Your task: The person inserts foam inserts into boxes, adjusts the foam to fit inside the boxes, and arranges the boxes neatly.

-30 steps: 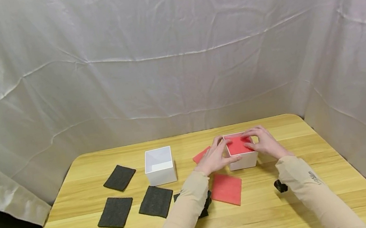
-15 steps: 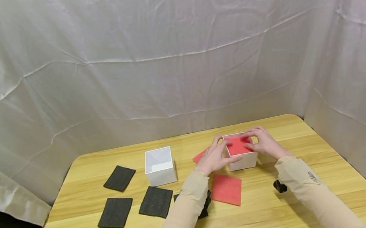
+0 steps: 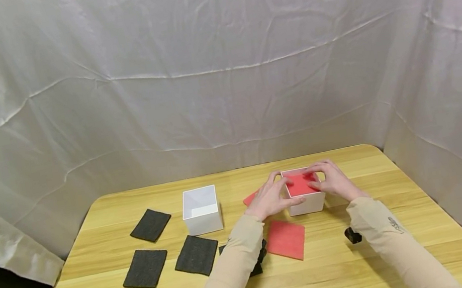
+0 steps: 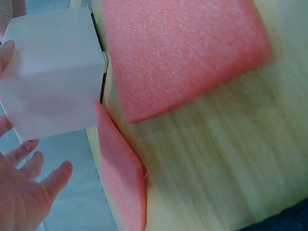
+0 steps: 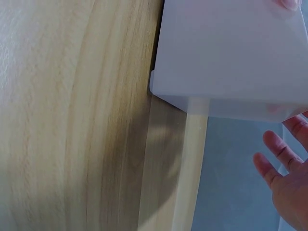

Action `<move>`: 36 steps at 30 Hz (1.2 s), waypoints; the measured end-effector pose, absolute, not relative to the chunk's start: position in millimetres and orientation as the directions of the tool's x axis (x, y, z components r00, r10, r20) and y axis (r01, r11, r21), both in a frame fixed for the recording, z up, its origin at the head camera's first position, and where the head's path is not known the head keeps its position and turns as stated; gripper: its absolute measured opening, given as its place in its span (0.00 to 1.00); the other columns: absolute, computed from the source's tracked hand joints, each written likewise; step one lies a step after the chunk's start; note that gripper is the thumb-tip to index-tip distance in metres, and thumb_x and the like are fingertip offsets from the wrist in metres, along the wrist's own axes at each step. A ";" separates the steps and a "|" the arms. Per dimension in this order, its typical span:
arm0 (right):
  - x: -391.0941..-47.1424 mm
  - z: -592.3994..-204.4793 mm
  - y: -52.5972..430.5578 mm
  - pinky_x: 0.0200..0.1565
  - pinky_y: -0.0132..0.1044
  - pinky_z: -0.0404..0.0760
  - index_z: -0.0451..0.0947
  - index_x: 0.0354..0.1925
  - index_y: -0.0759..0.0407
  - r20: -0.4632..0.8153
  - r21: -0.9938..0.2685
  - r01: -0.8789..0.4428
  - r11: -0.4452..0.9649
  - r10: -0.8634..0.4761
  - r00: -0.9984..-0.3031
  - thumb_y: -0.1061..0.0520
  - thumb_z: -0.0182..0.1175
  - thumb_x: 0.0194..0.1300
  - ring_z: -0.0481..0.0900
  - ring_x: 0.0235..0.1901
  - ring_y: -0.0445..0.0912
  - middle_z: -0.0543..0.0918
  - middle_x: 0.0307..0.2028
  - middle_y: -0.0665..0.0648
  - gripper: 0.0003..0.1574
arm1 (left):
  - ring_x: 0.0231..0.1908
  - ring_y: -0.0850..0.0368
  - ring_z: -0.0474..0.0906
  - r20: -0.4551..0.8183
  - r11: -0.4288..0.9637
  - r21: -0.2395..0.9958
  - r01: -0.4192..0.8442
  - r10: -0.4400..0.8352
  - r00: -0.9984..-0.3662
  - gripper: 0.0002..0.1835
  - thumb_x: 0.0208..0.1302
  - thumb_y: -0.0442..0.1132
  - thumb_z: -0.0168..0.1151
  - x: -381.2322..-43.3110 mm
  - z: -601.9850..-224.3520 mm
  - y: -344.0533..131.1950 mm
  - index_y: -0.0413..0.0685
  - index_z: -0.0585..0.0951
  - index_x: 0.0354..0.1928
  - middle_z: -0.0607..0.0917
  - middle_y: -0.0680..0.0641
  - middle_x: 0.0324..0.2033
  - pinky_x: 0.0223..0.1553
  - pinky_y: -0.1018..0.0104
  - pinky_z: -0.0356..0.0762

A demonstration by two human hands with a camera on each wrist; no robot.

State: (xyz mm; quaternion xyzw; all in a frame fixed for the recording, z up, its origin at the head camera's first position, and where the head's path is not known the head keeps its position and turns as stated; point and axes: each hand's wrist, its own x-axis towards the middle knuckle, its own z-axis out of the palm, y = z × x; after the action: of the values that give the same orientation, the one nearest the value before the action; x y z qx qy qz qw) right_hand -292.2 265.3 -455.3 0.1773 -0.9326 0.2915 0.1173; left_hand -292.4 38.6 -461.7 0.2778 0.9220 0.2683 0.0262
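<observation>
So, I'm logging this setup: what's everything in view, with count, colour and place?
Light wooden table: 1, tan, beneath.
White square plastic boxes: 2, white, toward back, left and right.
Red square foam-like sheets: 3 visible, red, inside, in front and left of right box.
Black square felt-like sheets: 3 whole, others partly hidden, black, left and centre.
Small black object: 1, black, right of centre.
Pale fabric curtain: count unclear, grey, background.
Beige fabric sleeves: 2, beige, foreground.
Left hand: 1, bare, at right box.
Right hand: 1, bare, at right box.
</observation>
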 end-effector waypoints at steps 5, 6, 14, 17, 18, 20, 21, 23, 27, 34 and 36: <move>-290.6 -455.1 266.2 0.58 0.61 0.71 0.85 0.48 0.68 0.335 -0.519 -0.405 0.753 -0.257 -0.906 0.67 0.72 0.56 0.73 0.53 0.64 0.86 0.49 0.69 0.19 | 0.52 0.49 0.81 0.131 0.683 0.516 0.517 0.534 -0.835 0.34 0.60 0.69 0.64 -289.9 -461.6 37.9 0.60 0.77 0.63 0.65 0.49 0.72 0.58 0.56 0.81; -290.1 -455.7 266.7 0.58 0.62 0.71 0.85 0.48 0.68 0.342 -0.528 -0.403 0.747 -0.248 -0.907 0.67 0.72 0.56 0.73 0.53 0.64 0.85 0.50 0.70 0.19 | 0.50 0.50 0.82 0.136 0.678 0.520 0.519 0.535 -0.834 0.34 0.60 0.69 0.64 -289.6 -462.2 37.9 0.61 0.76 0.63 0.65 0.49 0.72 0.57 0.56 0.81; -280.2 -469.1 269.9 0.60 0.59 0.70 0.82 0.55 0.68 0.416 -0.672 -0.385 0.633 -0.107 -0.903 0.62 0.68 0.63 0.71 0.59 0.60 0.81 0.57 0.70 0.22 | 0.62 0.46 0.77 0.121 0.642 0.613 0.461 0.500 -0.857 0.47 0.59 0.68 0.66 -288.1 -466.6 39.9 0.64 0.59 0.76 0.64 0.49 0.74 0.64 0.49 0.76; -274.7 -475.6 270.9 0.57 0.47 0.73 0.81 0.56 0.67 0.451 -0.724 -0.389 0.569 -0.036 -0.892 0.61 0.66 0.66 0.73 0.58 0.49 0.80 0.58 0.69 0.20 | 0.70 0.46 0.69 0.091 0.621 0.668 0.409 0.478 -0.874 0.52 0.59 0.67 0.67 -287.2 -468.5 41.4 0.62 0.53 0.79 0.60 0.49 0.77 0.69 0.46 0.71; -272.8 -477.4 271.1 0.56 0.42 0.74 0.81 0.56 0.67 0.461 -0.739 -0.393 0.547 -0.014 -0.887 0.61 0.65 0.67 0.72 0.57 0.45 0.79 0.59 0.69 0.20 | 0.72 0.46 0.66 0.084 0.614 0.685 0.392 0.468 -0.880 0.54 0.58 0.66 0.67 -286.7 -469.2 41.7 0.61 0.51 0.80 0.59 0.49 0.78 0.70 0.45 0.69; -268.5 -480.2 271.2 0.54 0.32 0.75 0.81 0.56 0.68 0.479 -0.763 -0.404 0.504 0.023 -0.877 0.62 0.64 0.68 0.72 0.54 0.37 0.78 0.59 0.68 0.19 | 0.76 0.46 0.61 0.068 0.602 0.712 0.361 0.453 -0.889 0.57 0.58 0.66 0.68 -285.7 -470.0 42.4 0.59 0.47 0.81 0.56 0.48 0.79 0.72 0.44 0.67; -266.3 -481.5 271.1 0.53 0.27 0.75 0.80 0.56 0.69 0.487 -0.775 -0.411 0.481 0.039 -0.873 0.63 0.63 0.69 0.72 0.54 0.35 0.78 0.59 0.69 0.19 | 0.76 0.46 0.60 0.062 0.597 0.723 0.348 0.446 -0.893 0.58 0.58 0.66 0.68 -285.0 -470.4 42.5 0.59 0.46 0.81 0.55 0.48 0.80 0.72 0.43 0.66; -261.9 -482.9 270.5 0.51 0.20 0.75 0.79 0.56 0.73 0.504 -0.790 -0.431 0.436 0.062 -0.862 0.65 0.61 0.69 0.72 0.52 0.34 0.77 0.57 0.70 0.19 | 0.77 0.47 0.58 0.052 0.583 0.743 0.329 0.440 -0.897 0.59 0.58 0.65 0.68 -283.9 -471.1 42.3 0.58 0.44 0.81 0.53 0.48 0.80 0.73 0.43 0.65; -245.2 -473.2 262.5 0.47 0.17 0.76 0.78 0.54 0.79 0.483 -0.836 -0.411 0.363 0.133 -0.865 0.70 0.58 0.69 0.74 0.48 0.37 0.77 0.51 0.71 0.17 | 0.78 0.48 0.56 0.051 0.538 0.782 0.315 0.448 -0.893 0.58 0.59 0.64 0.68 -282.7 -473.5 40.5 0.57 0.44 0.82 0.52 0.48 0.81 0.74 0.45 0.62; -213.0 -467.6 248.9 0.46 0.15 0.75 0.79 0.47 0.75 0.388 -0.864 -0.267 0.426 0.227 -0.893 0.66 0.58 0.71 0.73 0.40 0.27 0.82 0.43 0.67 0.11 | 0.79 0.50 0.52 0.046 0.466 0.835 0.292 0.471 -0.881 0.55 0.62 0.67 0.64 -281.5 -474.3 31.5 0.61 0.44 0.81 0.50 0.51 0.81 0.75 0.45 0.60; -212.6 -479.4 250.7 0.46 0.14 0.75 0.80 0.47 0.73 0.385 -0.860 -0.269 0.434 0.206 -0.899 0.65 0.59 0.71 0.74 0.39 0.25 0.83 0.45 0.69 0.11 | 0.78 0.49 0.54 0.051 0.456 0.840 0.294 0.472 -0.880 0.54 0.62 0.67 0.63 -281.1 -472.8 27.7 0.61 0.46 0.81 0.51 0.52 0.81 0.75 0.45 0.61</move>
State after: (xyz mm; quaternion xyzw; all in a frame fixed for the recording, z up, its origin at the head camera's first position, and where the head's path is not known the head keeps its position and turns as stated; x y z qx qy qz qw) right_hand -212.6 250.7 -479.4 0.0193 -0.8167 0.5318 0.2234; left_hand -281.1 27.7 -472.8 0.2259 0.8478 0.4703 0.0950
